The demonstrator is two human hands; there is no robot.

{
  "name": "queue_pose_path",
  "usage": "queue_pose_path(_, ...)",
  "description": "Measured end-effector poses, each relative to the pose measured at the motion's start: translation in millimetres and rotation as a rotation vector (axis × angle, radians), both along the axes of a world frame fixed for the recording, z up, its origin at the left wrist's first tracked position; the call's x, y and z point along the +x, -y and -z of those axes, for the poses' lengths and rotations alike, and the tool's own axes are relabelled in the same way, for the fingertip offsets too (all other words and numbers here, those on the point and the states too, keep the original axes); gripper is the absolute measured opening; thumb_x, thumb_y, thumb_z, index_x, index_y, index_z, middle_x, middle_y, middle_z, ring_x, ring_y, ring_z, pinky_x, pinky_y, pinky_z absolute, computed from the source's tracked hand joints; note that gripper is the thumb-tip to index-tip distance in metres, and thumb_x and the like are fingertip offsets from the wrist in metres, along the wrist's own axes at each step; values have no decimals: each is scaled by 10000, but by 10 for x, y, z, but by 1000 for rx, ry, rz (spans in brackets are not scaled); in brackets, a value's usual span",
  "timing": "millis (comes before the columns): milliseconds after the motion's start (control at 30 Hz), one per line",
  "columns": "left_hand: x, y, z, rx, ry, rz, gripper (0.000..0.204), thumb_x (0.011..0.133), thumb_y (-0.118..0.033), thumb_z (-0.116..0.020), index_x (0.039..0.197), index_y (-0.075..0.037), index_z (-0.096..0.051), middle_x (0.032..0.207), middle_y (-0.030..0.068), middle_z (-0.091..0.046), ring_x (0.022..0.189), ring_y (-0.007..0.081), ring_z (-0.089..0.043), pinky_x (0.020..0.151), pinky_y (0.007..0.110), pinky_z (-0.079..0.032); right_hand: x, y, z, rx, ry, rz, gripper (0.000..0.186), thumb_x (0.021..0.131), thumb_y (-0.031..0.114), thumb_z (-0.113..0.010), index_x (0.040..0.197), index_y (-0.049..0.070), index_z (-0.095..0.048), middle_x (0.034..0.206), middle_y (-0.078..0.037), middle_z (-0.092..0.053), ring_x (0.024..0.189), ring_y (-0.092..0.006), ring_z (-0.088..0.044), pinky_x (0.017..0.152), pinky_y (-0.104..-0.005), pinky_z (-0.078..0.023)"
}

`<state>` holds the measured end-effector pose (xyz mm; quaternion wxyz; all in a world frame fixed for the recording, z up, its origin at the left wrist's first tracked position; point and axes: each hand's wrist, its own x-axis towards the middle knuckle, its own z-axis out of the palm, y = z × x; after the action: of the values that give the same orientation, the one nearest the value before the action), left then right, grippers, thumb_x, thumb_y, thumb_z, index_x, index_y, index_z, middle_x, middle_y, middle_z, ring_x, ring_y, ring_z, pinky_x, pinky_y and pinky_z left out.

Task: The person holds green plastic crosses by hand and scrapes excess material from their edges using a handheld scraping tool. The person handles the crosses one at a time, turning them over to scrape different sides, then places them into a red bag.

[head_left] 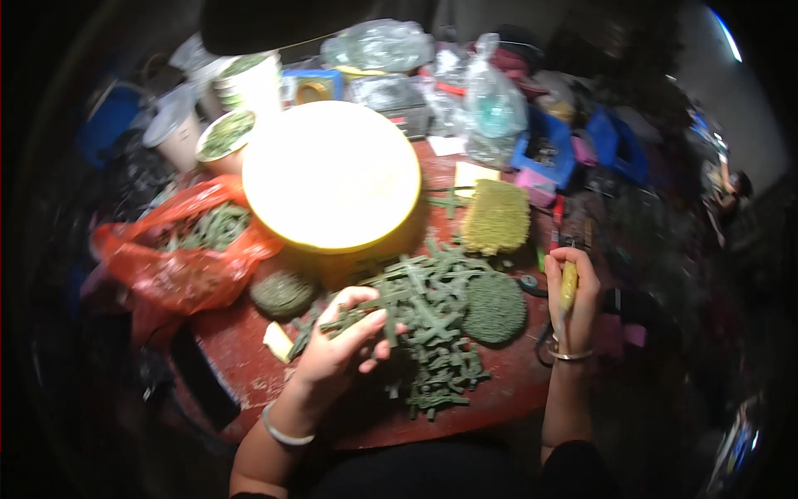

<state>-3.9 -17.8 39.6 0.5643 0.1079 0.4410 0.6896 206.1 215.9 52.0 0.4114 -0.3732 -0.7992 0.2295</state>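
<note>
My left hand (345,337) is closed on a small green stick-like piece (351,319), its fingers curled over the near left of the pile. Beneath and beside it spreads a heap of green cross-shaped pieces (436,312) on the red tabletop. At the right, my right hand (579,293) grips a slim tool with a yellow handle (568,285); its working end is hard to make out. A round green textured pad (496,308) lies at the heap's right side. Behind it sits a yellow-green, squarish, bristly block (497,218).
A washed-out bright yellow-rimmed disc (332,176) dominates the middle back. An orange plastic bag (158,268) of green pieces and a dark round pad (283,293) are at left. Tubs (226,137), clear bags (492,100) and blue bins (544,143) crowd the far side of the red table (249,353).
</note>
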Motion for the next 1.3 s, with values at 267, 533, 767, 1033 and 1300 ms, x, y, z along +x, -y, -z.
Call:
queue_pose_path(267,72,-7,-21,7,-45,0,209,982,-113,-587,1168,-99,-492,975,136,-692,671,100,-604,485,185,-411,623,-623,410,176,575,407,413,887,456,-683,861,45,-640,762,-209,-670,737,-436,-649,636,-509,-499)
queue_pose_path(533,47,-23,-21,32,-46,14,207,971,-104,-592,1151,-95,-491,963,134,-693,670,98,-596,493,192,-406,602,-436,501,109,354,366,447,828,438,-752,879,2,-669,782,-215,-683,739,-412,-663,653,-454,-519)
queue_pose_path(767,64,-42,-6,43,-48,12,220,963,-104,-601,1154,-92,-491,964,132,-694,664,96,-600,494,189,-402,623,-207,464,27,23,399,293,926,266,-667,952,-24,-632,754,-174,-668,653,-296,-663,604,-379,-509)
queue_pose_path(1033,45,-14,4,22,-46,0,217,967,-112,-597,1150,-85,-484,970,138,-689,671,98,-597,492,188,-402,516,640,-43,203,214,-166,188,883,39,-704,1042,-3,-615,859,-133,-658,747,-265,-649,657,-305,-496)
queue_pose_path(1300,38,-40,-2,28,-55,33,215,977,-119,-593,1154,-62,-486,976,149,-684,673,92,-603,491,185,-418,645,691,168,170,312,-69,168,841,8,-727,964,5,-612,798,-174,-641,712,-372,-651,607,-381,-499)
